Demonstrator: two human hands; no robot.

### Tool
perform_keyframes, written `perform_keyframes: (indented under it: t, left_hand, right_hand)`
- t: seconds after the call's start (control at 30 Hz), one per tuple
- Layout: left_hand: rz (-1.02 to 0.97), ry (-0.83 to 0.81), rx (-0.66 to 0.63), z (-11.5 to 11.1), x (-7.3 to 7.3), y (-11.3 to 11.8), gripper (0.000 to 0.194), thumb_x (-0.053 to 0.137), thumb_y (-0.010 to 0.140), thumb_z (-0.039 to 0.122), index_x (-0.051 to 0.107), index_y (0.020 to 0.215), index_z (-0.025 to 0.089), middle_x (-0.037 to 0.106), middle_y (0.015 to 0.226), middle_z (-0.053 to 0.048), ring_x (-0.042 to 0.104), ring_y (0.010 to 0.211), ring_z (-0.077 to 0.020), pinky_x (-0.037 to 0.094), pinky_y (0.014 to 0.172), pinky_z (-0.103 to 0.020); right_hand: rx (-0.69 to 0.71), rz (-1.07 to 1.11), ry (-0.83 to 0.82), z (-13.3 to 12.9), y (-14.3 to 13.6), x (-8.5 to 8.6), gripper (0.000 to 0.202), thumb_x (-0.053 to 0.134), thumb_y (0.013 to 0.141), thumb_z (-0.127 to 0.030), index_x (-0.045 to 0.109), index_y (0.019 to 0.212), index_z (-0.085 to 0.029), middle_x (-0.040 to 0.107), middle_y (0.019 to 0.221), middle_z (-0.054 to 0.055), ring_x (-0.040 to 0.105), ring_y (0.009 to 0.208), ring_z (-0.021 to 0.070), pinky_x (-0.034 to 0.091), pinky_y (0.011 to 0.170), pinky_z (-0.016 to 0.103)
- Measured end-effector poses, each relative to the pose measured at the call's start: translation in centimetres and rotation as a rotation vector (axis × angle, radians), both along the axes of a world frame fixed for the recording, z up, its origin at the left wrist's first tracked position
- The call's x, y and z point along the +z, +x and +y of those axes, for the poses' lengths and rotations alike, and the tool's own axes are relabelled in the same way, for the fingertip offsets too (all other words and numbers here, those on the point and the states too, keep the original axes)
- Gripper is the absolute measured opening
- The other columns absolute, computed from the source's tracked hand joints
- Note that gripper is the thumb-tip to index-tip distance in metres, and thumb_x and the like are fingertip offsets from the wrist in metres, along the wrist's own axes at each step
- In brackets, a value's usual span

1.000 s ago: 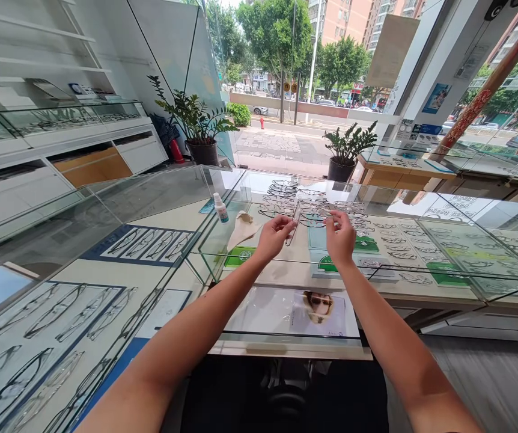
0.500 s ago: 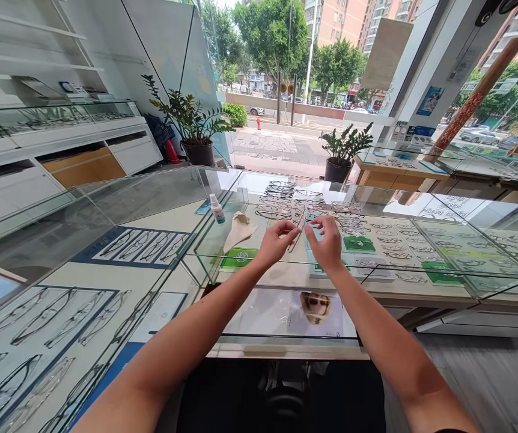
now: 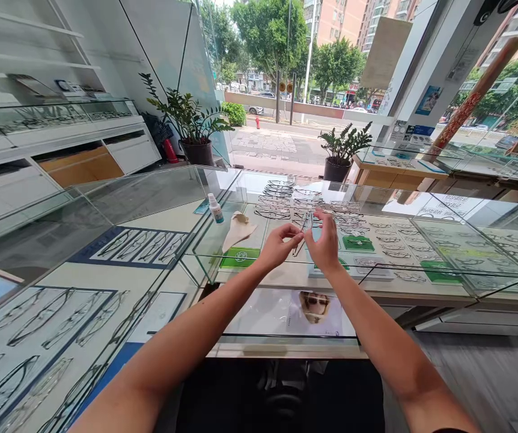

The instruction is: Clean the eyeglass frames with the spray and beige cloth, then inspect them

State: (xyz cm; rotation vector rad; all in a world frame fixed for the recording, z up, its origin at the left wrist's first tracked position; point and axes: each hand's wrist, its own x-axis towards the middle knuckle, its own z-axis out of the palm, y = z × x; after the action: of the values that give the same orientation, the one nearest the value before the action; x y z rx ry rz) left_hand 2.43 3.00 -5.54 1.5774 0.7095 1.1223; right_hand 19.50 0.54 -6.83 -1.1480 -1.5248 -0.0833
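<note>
Thin-framed glasses (image 3: 306,224) are raised above the glass display counter, between my two hands. My left hand (image 3: 281,243) pinches them at their left side, fingertips pressed together. On the other side my right hand (image 3: 324,240) has its thumb and fingers closed round the frame's edge. To the left on the counter lie a beige cloth (image 3: 240,231) and a small white spray bottle (image 3: 215,208). Rows of glasses (image 3: 279,198) sit just beyond my hands.
A green card (image 3: 240,257) lies below the cloth. Glass edges (image 3: 196,270) of the counter run near my left forearm. More glasses in trays (image 3: 139,245) are at the left. Potted plants (image 3: 341,150) stand beyond the counter.
My right hand has moved a little left and closed on the glasses. The glasses have turned and now sit between both hands.
</note>
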Motion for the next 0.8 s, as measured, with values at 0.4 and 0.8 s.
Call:
perform_keyframes:
  t: [0.4, 0.8]
  left_hand:
    - [-0.141, -0.183, 0.09, 0.5, 0.1, -0.1, 0.062, 0.098, 0.067, 0.07, 0.069, 0.086, 0.019, 0.068, 0.09, -0.003, 0.062, 0.083, -0.0143, 0.064, 0.076, -0.031]
    - [-0.338, -0.223, 0.331, 2.8, 0.9, -1.7, 0.061, 0.102, 0.059, 0.063, 0.067, 0.086, 0.021, 0.07, 0.099, -0.005, 0.066, 0.098, -0.0189, 0.066, 0.08, -0.033]
  right_hand:
    - [-0.192, -0.113, -0.122, 0.7, 1.0, -0.4, 0.037, 0.053, 0.087, -0.008, 0.07, 0.116, -0.023, 0.067, 0.152, 0.015, 0.056, 0.145, 0.0354, 0.048, 0.122, 0.061]
    - [-0.194, -0.213, -0.288, 0.7, 1.0, -0.7, 0.018, 0.061, 0.101, -0.033, 0.069, 0.086, -0.027, 0.08, 0.11, 0.011, 0.066, 0.121, 0.0354, 0.033, 0.133, 0.064]
